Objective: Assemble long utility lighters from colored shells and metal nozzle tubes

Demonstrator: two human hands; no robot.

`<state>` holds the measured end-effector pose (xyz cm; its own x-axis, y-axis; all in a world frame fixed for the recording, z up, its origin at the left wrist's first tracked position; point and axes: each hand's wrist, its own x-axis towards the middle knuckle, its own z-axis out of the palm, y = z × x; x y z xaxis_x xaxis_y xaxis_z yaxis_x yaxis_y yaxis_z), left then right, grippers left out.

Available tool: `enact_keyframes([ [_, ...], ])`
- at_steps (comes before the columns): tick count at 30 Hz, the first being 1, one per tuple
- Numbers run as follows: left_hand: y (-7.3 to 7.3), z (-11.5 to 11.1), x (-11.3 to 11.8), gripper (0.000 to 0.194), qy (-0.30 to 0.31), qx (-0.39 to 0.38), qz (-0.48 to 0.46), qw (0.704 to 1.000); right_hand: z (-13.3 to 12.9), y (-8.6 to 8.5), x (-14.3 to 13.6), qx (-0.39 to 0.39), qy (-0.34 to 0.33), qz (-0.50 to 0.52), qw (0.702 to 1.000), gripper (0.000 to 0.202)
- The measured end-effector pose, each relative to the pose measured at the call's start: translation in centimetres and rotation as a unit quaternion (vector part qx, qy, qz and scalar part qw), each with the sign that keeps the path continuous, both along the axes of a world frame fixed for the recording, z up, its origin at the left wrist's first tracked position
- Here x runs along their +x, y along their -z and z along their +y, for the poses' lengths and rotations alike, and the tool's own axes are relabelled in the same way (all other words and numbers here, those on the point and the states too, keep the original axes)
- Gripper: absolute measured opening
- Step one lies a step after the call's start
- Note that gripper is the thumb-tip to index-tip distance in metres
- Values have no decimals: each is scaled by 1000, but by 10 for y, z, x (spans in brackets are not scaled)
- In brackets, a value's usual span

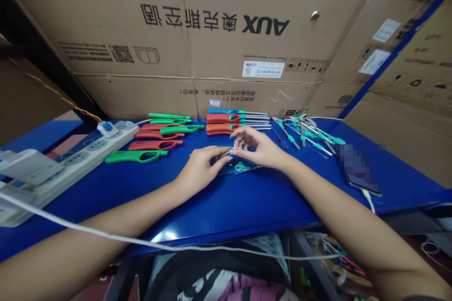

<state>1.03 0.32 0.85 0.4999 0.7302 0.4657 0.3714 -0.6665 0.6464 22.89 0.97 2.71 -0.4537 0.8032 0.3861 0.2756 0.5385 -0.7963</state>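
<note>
Both hands meet over the middle of the blue table (226, 211). My left hand (202, 165) pinches a small metallic piece (228, 153) between thumb and fingers. The fingertips of my right hand (259, 148) close on the other end of that piece. Beneath the hands lie green parts (243, 165) with thin metal bits, partly hidden. Behind them is a row of lighters with red and blue handles (217, 117) and metal tubes. Red and green handle shells (155, 145) lie to the left. A pile of metal tubes with green ends (310, 131) is at the right.
A white power strip (88, 155) with plugs runs along the left side. A phone (356, 169) with a white cable lies at the right. A large cardboard sheet (212, 56) stands behind. One white cable (169, 246) crosses near the front edge, above my forearms.
</note>
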Motion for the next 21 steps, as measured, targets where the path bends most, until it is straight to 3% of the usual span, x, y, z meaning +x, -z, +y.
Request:
enact_keyframes([
  [3,-1,3,0,28,-6,-79,-33,996,-1,-9,11,-53,16,-63,996,36],
  [6,4,9,1,32,3,-186,-105,977,-6,-17,16,-129,-60,-177,974,26],
  [10,11,16,4,38,24,-282,-175,943,-10,-17,11,-51,-106,-241,963,20],
  [14,13,17,5,43,36,-310,-200,929,-9,-13,8,-18,-107,-254,961,8],
  [21,20,17,0,33,22,-270,-165,948,-9,-8,12,-170,-78,-162,969,14],
])
